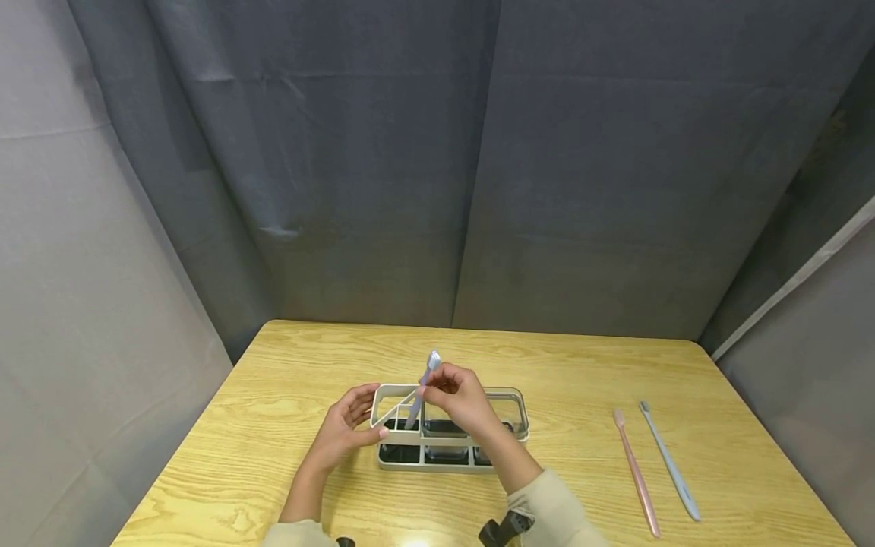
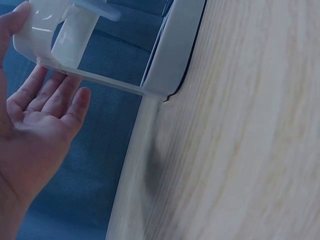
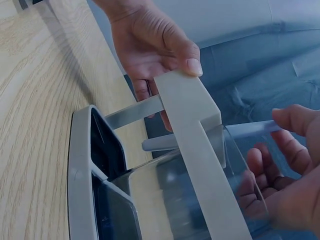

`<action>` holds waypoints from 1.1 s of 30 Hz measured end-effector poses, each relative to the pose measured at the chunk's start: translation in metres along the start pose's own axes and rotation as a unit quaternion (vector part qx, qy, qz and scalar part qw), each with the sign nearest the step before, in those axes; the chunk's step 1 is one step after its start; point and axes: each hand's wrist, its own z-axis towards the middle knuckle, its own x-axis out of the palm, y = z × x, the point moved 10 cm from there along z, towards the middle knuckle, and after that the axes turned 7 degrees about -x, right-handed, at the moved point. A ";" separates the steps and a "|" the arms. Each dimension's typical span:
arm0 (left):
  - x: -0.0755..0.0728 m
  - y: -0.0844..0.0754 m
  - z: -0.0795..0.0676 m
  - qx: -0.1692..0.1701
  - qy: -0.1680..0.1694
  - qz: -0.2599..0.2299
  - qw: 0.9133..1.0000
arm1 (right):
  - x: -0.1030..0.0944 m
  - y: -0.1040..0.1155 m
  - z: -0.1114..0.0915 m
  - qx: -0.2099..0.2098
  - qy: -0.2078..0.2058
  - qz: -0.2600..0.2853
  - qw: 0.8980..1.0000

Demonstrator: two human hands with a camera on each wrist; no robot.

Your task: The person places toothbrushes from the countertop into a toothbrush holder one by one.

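Observation:
Standing on the table is a toothbrush holder (image 1: 451,441) with a pale raised frame, a dark base and clear cups. At its left end my left hand (image 1: 342,427) grips the frame, thumb on the front bar and fingers at the far side. My right hand (image 1: 466,399) pinches a lavender toothbrush (image 1: 415,409) between thumb and fingers just below its bristles. The brush slants, head up, through the frame's left opening. In the right wrist view, the rounded handle end of the toothbrush (image 3: 159,143) hangs below the frame, above the base.
To the right on the wooden table (image 1: 567,471) lie a pink toothbrush (image 1: 637,475) and a light blue toothbrush (image 1: 671,463), both with heads toward the back. Clear cups (image 1: 444,453) sit in the holder's middle and right. Grey curtains (image 1: 369,190) surround the table.

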 end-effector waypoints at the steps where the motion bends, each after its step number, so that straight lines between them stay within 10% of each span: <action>1: 0.000 0.001 0.000 -0.004 -0.002 -0.005 1.000 | 0.001 0.003 -0.001 0.007 0.007 -0.001 1.000; 33: 0.001 0.001 -0.002 -0.016 -0.010 -0.008 1.000 | 0.005 -0.024 -0.002 0.039 0.066 -0.087 0.993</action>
